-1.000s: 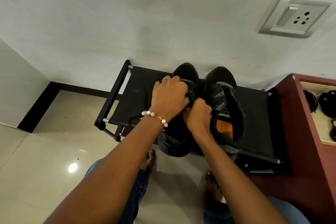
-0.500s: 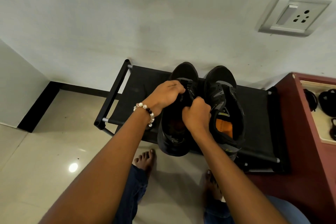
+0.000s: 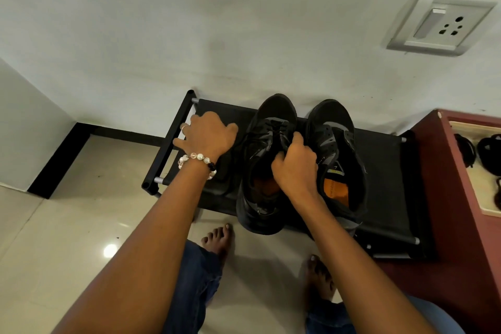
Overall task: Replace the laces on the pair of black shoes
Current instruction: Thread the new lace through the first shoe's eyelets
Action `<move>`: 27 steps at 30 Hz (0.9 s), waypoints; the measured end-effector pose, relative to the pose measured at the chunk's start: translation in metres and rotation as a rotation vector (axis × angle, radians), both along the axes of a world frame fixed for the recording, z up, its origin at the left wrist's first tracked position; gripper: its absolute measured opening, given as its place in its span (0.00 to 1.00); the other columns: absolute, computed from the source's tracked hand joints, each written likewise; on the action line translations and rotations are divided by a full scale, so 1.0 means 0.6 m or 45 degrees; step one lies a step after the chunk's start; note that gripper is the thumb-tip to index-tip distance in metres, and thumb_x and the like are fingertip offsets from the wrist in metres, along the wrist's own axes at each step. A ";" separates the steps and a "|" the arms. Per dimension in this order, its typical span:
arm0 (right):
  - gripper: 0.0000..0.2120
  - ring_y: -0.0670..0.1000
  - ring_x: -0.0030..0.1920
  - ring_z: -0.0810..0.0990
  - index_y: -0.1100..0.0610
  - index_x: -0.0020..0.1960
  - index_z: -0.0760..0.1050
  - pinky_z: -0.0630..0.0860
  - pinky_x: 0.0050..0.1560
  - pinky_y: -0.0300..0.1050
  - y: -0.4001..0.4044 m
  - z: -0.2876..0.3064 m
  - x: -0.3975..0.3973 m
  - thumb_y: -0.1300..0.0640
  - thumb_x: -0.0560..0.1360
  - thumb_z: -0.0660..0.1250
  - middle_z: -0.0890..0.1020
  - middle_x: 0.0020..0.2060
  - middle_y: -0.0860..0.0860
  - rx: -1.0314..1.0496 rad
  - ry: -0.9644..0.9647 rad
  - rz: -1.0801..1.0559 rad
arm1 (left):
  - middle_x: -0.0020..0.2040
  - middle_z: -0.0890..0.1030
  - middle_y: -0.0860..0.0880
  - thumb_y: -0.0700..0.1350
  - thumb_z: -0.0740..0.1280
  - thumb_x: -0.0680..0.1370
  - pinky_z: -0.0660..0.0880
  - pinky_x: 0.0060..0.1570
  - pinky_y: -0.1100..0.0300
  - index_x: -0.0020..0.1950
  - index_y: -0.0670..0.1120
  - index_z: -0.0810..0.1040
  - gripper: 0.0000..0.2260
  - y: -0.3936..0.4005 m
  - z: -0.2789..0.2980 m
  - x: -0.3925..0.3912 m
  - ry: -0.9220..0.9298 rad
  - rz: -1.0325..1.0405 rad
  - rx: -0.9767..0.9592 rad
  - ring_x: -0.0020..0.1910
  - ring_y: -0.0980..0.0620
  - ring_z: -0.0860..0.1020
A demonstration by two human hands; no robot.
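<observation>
right hand (image 3: 295, 168) gripping left shoe (image 3: 267, 144), no legible writing

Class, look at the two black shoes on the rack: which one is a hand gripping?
The left shoe: the right hand grips its tongue. The right shoe is untouched.

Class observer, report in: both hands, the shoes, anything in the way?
Left hand off the shoes, over the black rack. Right hand gripping the left shoe at its tongue. Right shoe untouched. Nothing blocking.
</observation>
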State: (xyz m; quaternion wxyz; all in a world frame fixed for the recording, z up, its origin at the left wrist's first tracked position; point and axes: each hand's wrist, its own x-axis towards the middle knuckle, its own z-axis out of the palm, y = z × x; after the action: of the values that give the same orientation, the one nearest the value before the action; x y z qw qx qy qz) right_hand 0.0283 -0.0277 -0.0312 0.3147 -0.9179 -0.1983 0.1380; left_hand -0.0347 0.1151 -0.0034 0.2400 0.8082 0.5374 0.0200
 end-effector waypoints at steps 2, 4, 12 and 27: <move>0.28 0.61 0.63 0.72 0.60 0.77 0.58 0.72 0.61 0.53 0.000 0.003 0.003 0.59 0.79 0.62 0.69 0.67 0.62 0.018 -0.162 0.074 | 0.65 0.73 0.42 0.55 0.67 0.75 0.64 0.65 0.39 0.57 0.48 0.80 0.15 -0.005 0.016 -0.001 -0.022 -0.175 0.031 0.67 0.38 0.68; 0.26 0.61 0.66 0.68 0.58 0.75 0.62 0.72 0.62 0.57 0.000 0.007 0.008 0.60 0.78 0.63 0.67 0.68 0.60 -0.011 -0.365 0.186 | 0.59 0.78 0.47 0.54 0.70 0.75 0.73 0.59 0.52 0.60 0.48 0.80 0.16 -0.012 0.032 -0.004 -0.204 -0.456 -0.126 0.59 0.47 0.76; 0.14 0.64 0.58 0.74 0.63 0.61 0.77 0.74 0.51 0.58 0.009 -0.004 0.012 0.64 0.76 0.66 0.76 0.58 0.62 -0.287 -0.682 0.386 | 0.60 0.71 0.39 0.51 0.67 0.76 0.69 0.46 0.55 0.61 0.40 0.70 0.20 -0.081 -0.007 -0.002 0.021 -0.590 -0.108 0.54 0.37 0.76; 0.09 0.55 0.34 0.78 0.64 0.44 0.79 0.71 0.33 0.45 0.026 -0.003 0.022 0.60 0.78 0.64 0.80 0.34 0.57 0.089 -0.615 0.094 | 0.48 0.78 0.39 0.47 0.60 0.79 0.68 0.41 0.55 0.35 0.44 0.64 0.14 -0.085 -0.008 0.003 0.061 -0.514 -0.101 0.41 0.41 0.74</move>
State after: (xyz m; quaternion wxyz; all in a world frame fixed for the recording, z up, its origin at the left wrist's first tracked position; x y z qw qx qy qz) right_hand 0.0414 -0.0120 -0.0327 0.2844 -0.9050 -0.3060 -0.0809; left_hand -0.0326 0.0642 -0.0081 0.2577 0.8897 0.3705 -0.0689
